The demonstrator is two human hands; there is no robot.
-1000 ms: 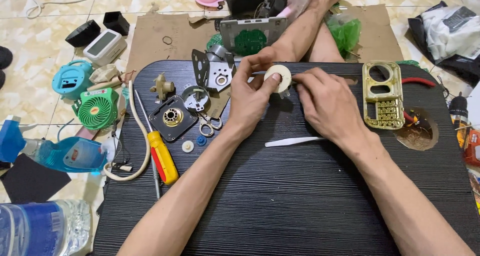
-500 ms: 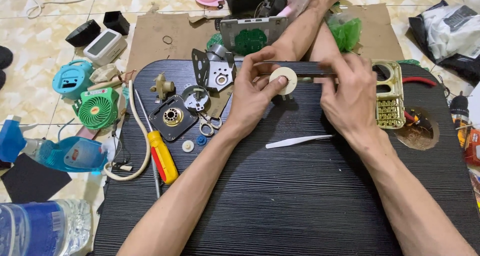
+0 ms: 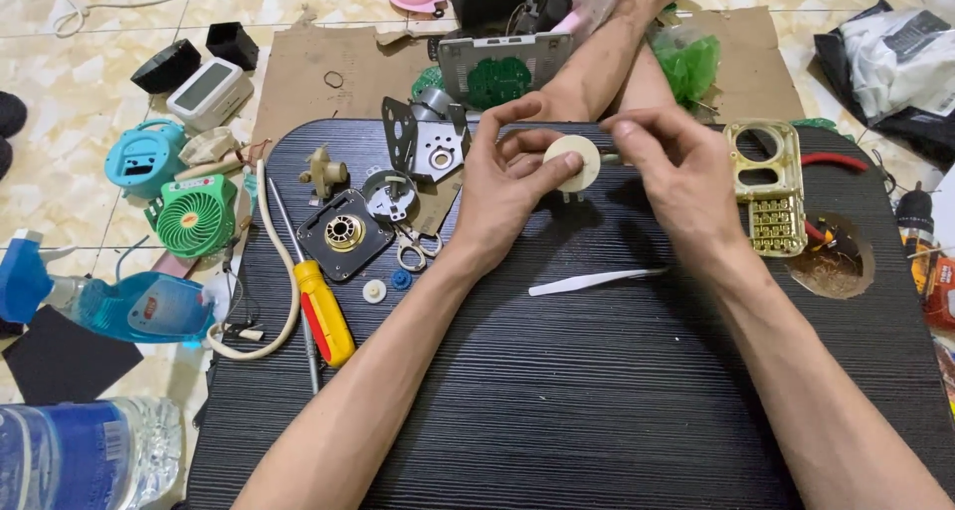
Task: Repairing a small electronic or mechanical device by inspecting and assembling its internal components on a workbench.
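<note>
My left hand [image 3: 502, 197] grips a cream round disc-shaped part [image 3: 574, 162] just above the black ribbed table [image 3: 557, 410]. My right hand [image 3: 676, 182] pinches a thin dark tool against the right side of that disc; the tool's tip is hidden by my fingers. Small pegs stick out below the disc. A white plastic pry tool [image 3: 595, 281] lies on the table below both hands.
Left of my hands lie a metal bracket [image 3: 423, 142], a black square motor plate [image 3: 345, 234], scissors [image 3: 416, 251], small gears and a yellow-red screwdriver [image 3: 323, 311]. A gold keypad frame [image 3: 768, 187] lies right. A green fan [image 3: 194, 214], blue spray bottle [image 3: 119, 306] and water bottle [image 3: 80, 455] sit on the floor.
Both hands lifted the cream disc slightly and shifted it right. My right hand moved from resting beside the disc to pinching a thin tool at its right edge.
</note>
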